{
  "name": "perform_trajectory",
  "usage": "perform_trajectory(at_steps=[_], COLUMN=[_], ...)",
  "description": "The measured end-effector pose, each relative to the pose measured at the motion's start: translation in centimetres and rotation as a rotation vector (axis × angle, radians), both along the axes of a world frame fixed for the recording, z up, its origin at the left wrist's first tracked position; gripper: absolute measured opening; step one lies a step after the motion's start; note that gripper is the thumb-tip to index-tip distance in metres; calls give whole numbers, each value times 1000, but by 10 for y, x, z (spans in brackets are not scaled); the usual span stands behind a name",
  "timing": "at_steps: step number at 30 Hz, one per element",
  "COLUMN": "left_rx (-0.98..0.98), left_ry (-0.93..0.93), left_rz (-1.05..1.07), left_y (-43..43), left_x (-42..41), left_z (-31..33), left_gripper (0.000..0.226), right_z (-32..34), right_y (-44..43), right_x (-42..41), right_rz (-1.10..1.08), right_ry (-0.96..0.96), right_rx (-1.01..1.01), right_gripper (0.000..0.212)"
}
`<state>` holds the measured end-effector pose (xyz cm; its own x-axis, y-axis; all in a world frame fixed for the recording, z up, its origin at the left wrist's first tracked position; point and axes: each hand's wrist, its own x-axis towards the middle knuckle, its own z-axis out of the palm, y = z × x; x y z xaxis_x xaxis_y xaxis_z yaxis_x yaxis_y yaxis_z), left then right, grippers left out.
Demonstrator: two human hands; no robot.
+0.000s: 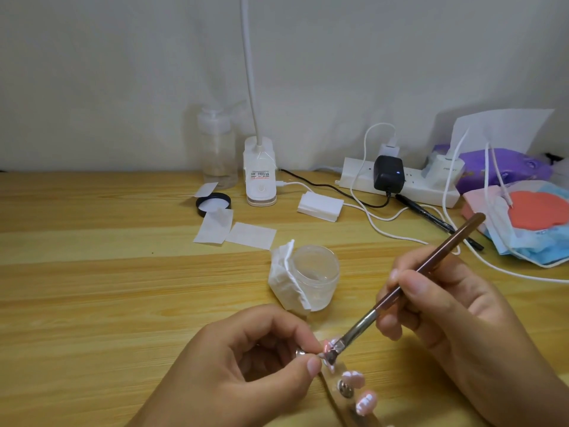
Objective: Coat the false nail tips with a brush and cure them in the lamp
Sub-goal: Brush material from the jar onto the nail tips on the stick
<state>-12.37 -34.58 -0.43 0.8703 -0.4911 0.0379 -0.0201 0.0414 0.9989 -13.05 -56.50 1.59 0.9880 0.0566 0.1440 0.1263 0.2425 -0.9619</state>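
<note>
My right hand (pixel 443 306) grips a brown-handled brush (pixel 425 269) like a pen, its flat bristle tip touching a pink false nail tip (pixel 328 346). My left hand (pixel 255 359) pinches the small stand of that tip between thumb and forefinger. Two more pink nail tips (pixel 354 379) sit on a clear holder strip (pixel 345 399) below. An open clear gel jar (pixel 314 275) with a white wipe (pixel 284 278) draped on its side stands just behind my hands. The white gooseneck lamp (pixel 260 177) stands at the back.
Black jar lid (pixel 213 204) and loose white wipes (pixel 251 235) lie mid-table. A clear bottle (pixel 217 149) stands by the lamp. A power strip (pixel 397 184) with chargers, white cables, a black pen (pixel 437 220), masks and a purple packet crowd the right.
</note>
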Motion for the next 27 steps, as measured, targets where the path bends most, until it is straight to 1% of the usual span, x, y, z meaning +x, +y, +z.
perform_trajectory(at_steps=[6, 9, 13, 18, 22, 24, 27], left_rx=[-10, -2, 1, 3, -2, -3, -2], left_ry=[2, -4, 6, -5, -3, 3, 8], left_rz=[3, 9, 13, 7, 5, 8, 3], left_y=[-1, -1, -1, 0, -1, -1, 0], left_x=[0, 0, 0, 1, 1, 1, 1], left_z=[0, 0, 0, -1, -1, -1, -1], left_gripper=[24, 24, 23, 25, 25, 25, 25], right_z=[-2, 1, 1, -3, -2, 0, 1], right_y=[1, 0, -1, 1, -1, -1, -1], right_x=[1, 0, -2, 0, 1, 1, 0], right_rz=[-65, -29, 11, -70, -103, -70, -6], right_ry=[-36, -42, -25, -89, -92, -76, -48], right_rx=[-39, -11, -38, -98, -24, 22, 30], right_gripper=[43, 41, 41, 38, 41, 41, 42])
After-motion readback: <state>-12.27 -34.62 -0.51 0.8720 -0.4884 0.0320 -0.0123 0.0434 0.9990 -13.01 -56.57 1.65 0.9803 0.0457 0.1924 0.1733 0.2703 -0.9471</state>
